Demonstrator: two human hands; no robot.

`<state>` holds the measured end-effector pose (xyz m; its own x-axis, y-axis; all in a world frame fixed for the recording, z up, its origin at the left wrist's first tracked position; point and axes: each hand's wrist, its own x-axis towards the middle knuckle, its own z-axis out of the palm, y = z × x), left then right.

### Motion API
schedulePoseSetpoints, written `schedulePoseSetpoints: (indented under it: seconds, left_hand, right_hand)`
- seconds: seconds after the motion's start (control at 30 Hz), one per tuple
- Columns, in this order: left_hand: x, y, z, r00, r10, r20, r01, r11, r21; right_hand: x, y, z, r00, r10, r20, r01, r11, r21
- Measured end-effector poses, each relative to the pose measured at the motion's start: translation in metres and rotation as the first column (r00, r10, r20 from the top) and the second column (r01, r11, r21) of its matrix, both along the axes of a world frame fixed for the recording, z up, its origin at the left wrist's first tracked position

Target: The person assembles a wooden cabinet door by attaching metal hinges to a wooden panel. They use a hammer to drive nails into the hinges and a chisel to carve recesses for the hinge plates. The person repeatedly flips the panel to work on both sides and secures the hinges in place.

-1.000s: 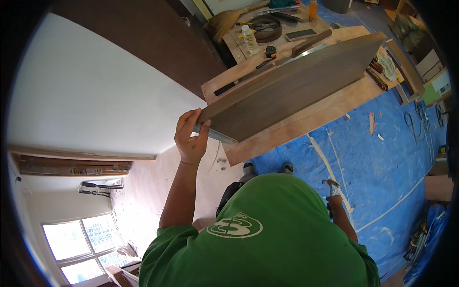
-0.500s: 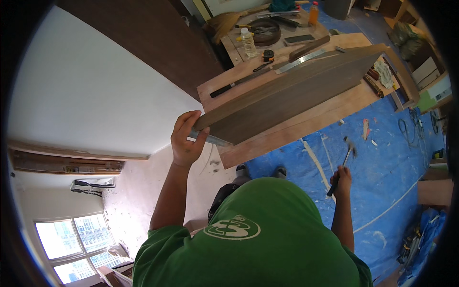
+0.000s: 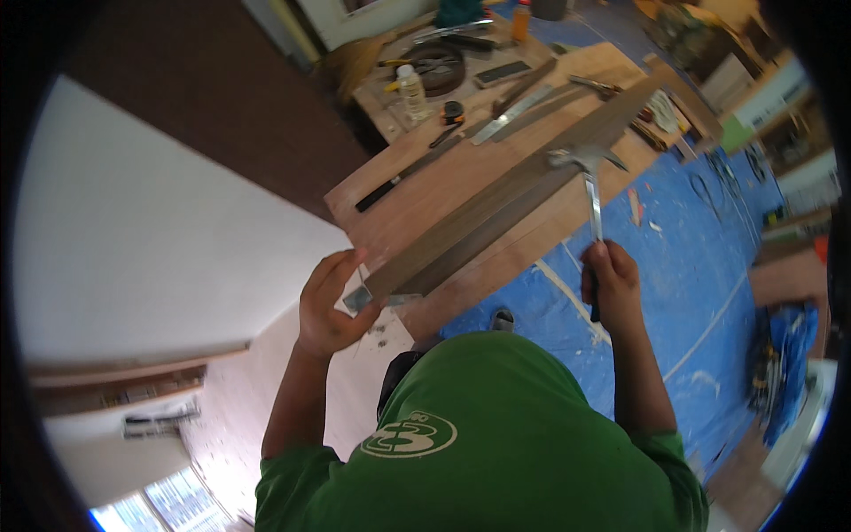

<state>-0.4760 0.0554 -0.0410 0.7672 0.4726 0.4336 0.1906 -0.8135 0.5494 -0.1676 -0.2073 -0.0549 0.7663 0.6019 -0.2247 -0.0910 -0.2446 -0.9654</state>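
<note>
A long brown wooden board (image 3: 496,199) lies slantwise across a plywood worktop (image 3: 390,239). At its near left end is my left hand (image 3: 328,306), fingers spread and thumb beside a flat metal piece (image 3: 359,300) there. The fingertips look slightly off the board, though blur hides any exact contact. My right hand (image 3: 613,277) is wrapped round the dark grip of a claw hammer (image 3: 594,199). Its steel head overlaps the right part of the board in view; whether they touch I cannot tell.
Behind the board lie a dark-handled saw (image 3: 403,182), a metal ruler (image 3: 511,115) and a tape measure (image 3: 453,113). A clear bottle (image 3: 411,92) stands farther back. Blue sheeting (image 3: 683,266) covers the floor at right, with cords (image 3: 714,191) on it. A white wall panel (image 3: 177,230) rises at left.
The hammer has come up from low over the floor sheeting to the board. The board now shows more of its upper face and less of its side. My left hand's fingers have spread.
</note>
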Motion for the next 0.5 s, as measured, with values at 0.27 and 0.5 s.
schedulePoseSetpoints:
  seconds: [0.27,0.5]
  left_hand:
    - [0.011,0.021,-0.069,0.875,-0.283,0.392,0.42,0.848,-0.325]
    - [0.03,0.025,-0.087,0.762,-0.425,0.489,0.609,0.727,-0.317]
  right_hand:
    - [0.035,0.093,0.034,0.988,-0.059,0.145,0.085,0.979,-0.186]
    - [0.103,0.109,0.05,0.944,-0.091,0.316,0.198,0.924,-0.327]
